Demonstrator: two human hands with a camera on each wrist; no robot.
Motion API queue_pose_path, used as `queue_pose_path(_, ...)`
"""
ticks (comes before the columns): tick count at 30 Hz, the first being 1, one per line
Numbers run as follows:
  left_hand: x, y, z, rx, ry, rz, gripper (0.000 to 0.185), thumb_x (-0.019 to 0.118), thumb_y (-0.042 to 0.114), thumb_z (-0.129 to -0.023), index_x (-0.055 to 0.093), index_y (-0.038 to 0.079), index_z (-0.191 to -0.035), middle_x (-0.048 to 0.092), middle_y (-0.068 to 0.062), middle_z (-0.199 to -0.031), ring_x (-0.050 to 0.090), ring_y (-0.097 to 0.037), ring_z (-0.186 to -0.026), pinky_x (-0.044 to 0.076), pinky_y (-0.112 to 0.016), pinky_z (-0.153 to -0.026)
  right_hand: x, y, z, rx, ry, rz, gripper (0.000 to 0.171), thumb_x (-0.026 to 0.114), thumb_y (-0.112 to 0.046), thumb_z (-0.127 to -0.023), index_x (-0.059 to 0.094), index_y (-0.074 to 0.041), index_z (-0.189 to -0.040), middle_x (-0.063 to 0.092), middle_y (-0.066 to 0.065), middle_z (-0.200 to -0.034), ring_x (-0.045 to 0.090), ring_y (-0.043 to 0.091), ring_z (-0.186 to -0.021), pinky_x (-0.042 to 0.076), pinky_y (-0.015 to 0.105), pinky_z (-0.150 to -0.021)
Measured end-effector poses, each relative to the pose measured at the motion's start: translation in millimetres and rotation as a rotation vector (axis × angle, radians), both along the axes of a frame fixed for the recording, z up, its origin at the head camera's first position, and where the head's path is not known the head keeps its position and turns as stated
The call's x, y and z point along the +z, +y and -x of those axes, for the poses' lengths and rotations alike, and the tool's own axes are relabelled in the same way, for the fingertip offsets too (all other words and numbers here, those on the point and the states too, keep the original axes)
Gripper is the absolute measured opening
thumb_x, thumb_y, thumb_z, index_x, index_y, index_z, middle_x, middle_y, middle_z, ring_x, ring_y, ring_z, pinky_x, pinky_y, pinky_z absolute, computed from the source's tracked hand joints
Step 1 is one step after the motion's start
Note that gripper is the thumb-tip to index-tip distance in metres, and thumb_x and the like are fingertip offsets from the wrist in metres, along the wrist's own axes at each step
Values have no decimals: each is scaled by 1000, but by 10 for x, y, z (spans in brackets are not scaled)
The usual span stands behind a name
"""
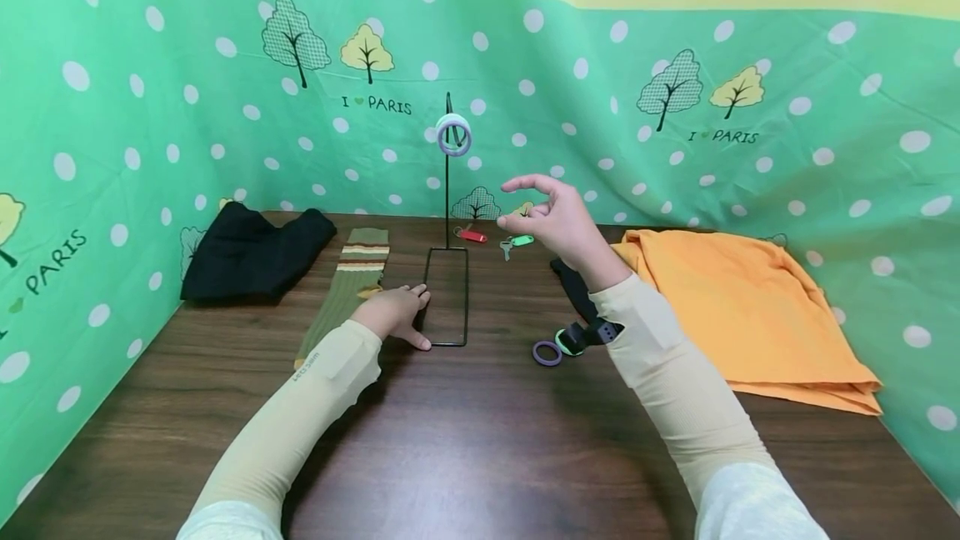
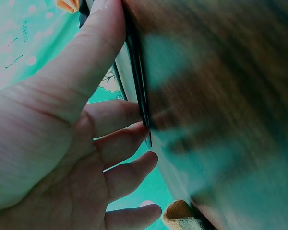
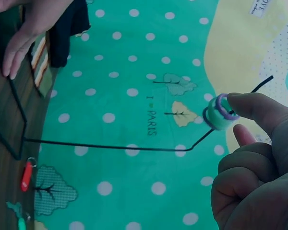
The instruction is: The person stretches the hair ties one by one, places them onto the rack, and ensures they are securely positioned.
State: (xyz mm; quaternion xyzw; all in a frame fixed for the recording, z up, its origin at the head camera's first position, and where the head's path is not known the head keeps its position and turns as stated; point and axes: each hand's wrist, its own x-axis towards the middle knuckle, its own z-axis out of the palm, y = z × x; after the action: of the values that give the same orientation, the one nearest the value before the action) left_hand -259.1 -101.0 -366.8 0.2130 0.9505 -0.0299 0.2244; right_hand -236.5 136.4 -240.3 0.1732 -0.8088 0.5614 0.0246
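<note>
A black wire stand [image 1: 447,198] rises from a rectangular wire base [image 1: 467,298] on the table. Near its tip hang a lilac ring [image 1: 454,154] and a whitish ring [image 1: 448,118] behind it. My left hand [image 1: 392,311] rests at the left side of the base; its spread fingers touch the wire in the left wrist view. Raised to the right of the post, my right hand [image 1: 555,219] holds nothing, thumb and forefinger parted. From the right wrist, the forefinger overlaps the hung rings [image 3: 220,112], and the other fingers are curled in.
A striped green sock [image 1: 333,302] and folded black cloth [image 1: 251,261] lie left. Behind are a red key tag [image 1: 472,236], a green tag [image 1: 522,240] and a key [image 1: 506,249]. Rightward lie a purple ring [image 1: 547,363], a black strap [image 1: 600,332] and orange cloth [image 1: 720,307].
</note>
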Motion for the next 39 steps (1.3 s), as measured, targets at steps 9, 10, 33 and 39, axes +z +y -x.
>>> queue_pose_path(9,11,0,-11,3,-11,4,97,65,54,-76,20,7,-148,11,-8,-156,14,-30,-143,26,-46,-111,-240,130,28,-21,-67,-42,41,73,-11,-79,57,-11,-117,24,-6,-45,19,10,-40,24,25,-40)
queue_pose_path(10,7,0,-8,2,-11,4,97,65,54,-77,20,7,-148,11,-9,-156,14,-30,-143,25,-46,-111,-269,146,33,-24,-76,-43,41,73,-11,-79,57,-11,-117,25,-7,-44,20,10,-39,24,25,-39)
queue_pose_path(33,-6,-6,13,2,-20,-3,97,65,53,-77,18,8,-149,10,-8,-157,13,-30,-143,25,-46,-111,-843,643,20,-87,-323,-140,43,72,-15,-79,55,-14,-119,29,-9,-43,19,7,-34,20,22,-36)
queue_pose_path(39,-8,-14,14,9,-16,-13,96,66,53,-77,19,8,-149,11,-8,-156,13,-30,-143,25,-46,-111,-939,772,-11,-67,-400,-178,47,72,-15,-78,54,-15,-122,29,-9,-43,19,8,-34,20,22,-36)
